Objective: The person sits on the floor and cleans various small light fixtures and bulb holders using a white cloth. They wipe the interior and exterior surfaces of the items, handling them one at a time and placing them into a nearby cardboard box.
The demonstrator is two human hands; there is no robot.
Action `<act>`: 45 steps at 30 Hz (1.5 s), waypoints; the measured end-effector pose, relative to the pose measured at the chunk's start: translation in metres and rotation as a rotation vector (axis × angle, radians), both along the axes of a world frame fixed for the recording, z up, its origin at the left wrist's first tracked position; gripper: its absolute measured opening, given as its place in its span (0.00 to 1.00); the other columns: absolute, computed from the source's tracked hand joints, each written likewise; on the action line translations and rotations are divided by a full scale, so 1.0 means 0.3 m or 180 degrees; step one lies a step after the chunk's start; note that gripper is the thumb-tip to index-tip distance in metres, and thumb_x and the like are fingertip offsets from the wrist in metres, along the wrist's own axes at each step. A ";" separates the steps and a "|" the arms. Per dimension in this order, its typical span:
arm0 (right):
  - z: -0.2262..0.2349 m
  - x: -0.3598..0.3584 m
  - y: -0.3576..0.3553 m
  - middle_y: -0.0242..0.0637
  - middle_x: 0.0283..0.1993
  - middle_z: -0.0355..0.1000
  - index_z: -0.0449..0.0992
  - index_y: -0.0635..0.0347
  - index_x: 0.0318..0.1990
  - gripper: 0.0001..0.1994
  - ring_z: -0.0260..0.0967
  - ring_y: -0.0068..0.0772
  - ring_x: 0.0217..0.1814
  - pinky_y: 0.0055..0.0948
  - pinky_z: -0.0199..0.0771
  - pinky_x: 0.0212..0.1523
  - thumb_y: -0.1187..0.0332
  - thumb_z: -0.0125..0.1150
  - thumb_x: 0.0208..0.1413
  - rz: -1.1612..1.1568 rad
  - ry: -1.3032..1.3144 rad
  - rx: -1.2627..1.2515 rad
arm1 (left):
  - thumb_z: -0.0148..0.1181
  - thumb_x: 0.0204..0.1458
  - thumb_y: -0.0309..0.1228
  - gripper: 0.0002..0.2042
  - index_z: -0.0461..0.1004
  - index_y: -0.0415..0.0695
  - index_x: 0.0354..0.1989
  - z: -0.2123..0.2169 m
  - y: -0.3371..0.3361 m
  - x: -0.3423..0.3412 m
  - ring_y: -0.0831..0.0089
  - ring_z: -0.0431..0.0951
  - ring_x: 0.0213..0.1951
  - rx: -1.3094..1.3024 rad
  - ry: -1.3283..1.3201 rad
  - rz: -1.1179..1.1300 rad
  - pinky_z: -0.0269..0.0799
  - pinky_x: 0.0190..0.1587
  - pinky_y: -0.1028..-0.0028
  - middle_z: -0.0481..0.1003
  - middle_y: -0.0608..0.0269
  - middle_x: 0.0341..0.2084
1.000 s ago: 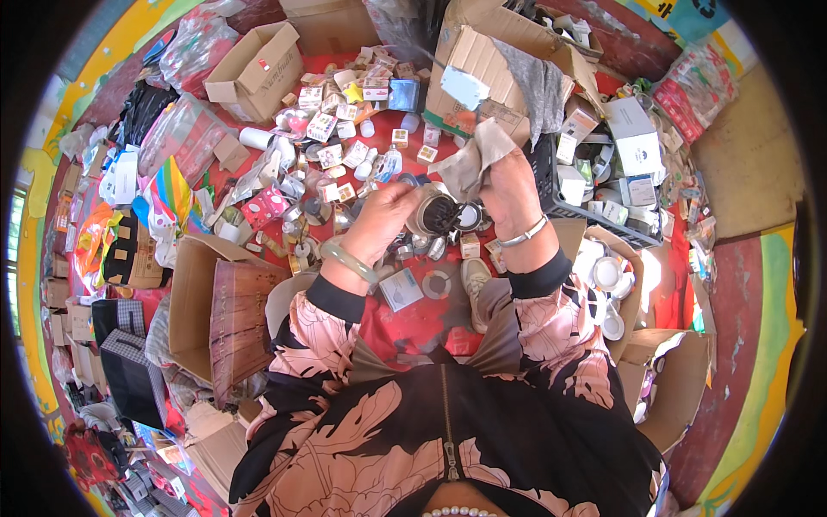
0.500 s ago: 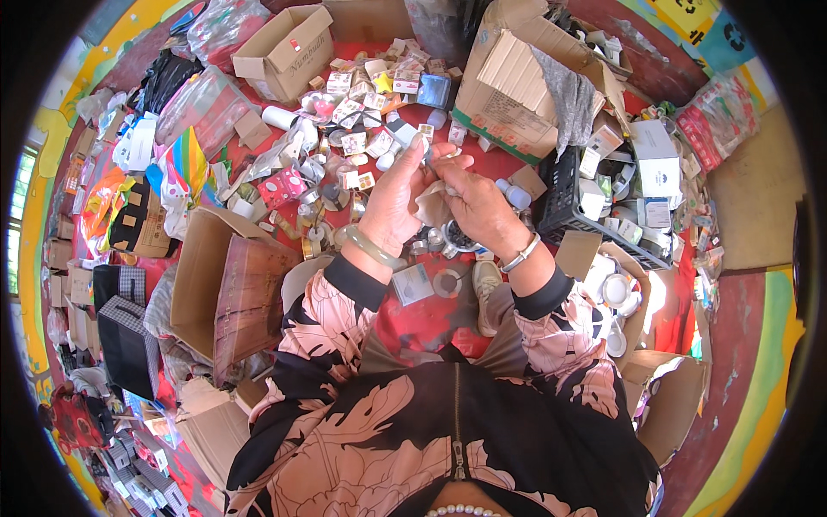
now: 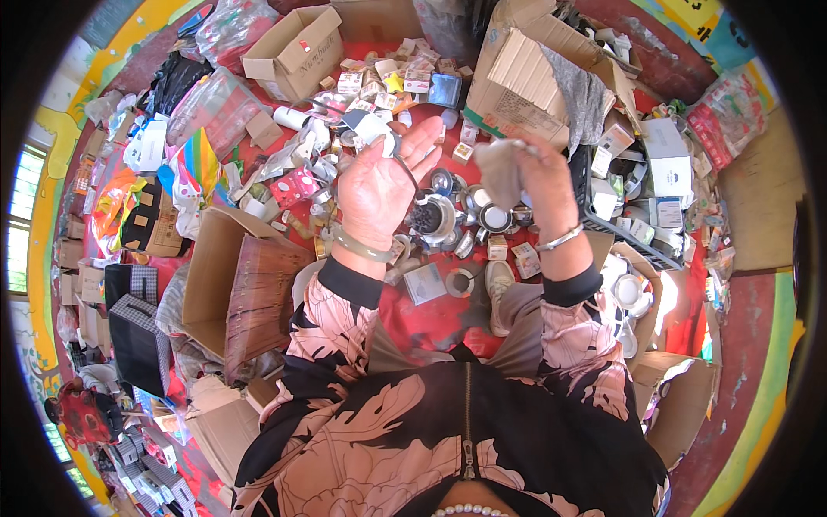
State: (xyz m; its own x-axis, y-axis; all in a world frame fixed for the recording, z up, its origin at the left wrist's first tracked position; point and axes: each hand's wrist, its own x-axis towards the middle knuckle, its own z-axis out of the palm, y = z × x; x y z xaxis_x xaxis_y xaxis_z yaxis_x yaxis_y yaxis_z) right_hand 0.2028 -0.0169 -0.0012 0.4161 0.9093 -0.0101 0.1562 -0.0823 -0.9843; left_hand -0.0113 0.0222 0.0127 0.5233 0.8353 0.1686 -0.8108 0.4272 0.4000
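Observation:
My left hand is palm up with its fingers stretched. Across it lies a slim dark strap with a round, pale, dark-rimmed end by the thumb; its kind is hard to tell. My right hand, slightly blurred and off to the right, grips a crumpled grey-beige cloth. Between and below the hands, several round metal and white pieces crowd the red floor, among them a round piece with a dark bristly centre and a white-topped round piece.
An open cardboard box stands behind a heap of small boxes. A large torn carton and a black plastic crate with boxes are at right. An open box sits at left. My shoe is below the pile.
My hands, together before, have moved apart. The right has swung right with the cloth, and the left has opened out, showing the dark strap. The view has shifted slightly.

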 end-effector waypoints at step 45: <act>0.053 -0.185 -0.050 0.38 0.35 0.70 0.66 0.63 0.48 0.15 0.65 0.23 0.36 0.23 0.66 0.36 0.65 0.51 0.55 0.0857 0.0072 0.1031 | 0.54 0.49 0.28 0.12 0.64 0.39 0.40 -0.034 -0.100 0.066 0.85 0.61 0.21 0.0976 0.1951 -0.0965 0.53 0.21 0.85 0.64 0.69 0.23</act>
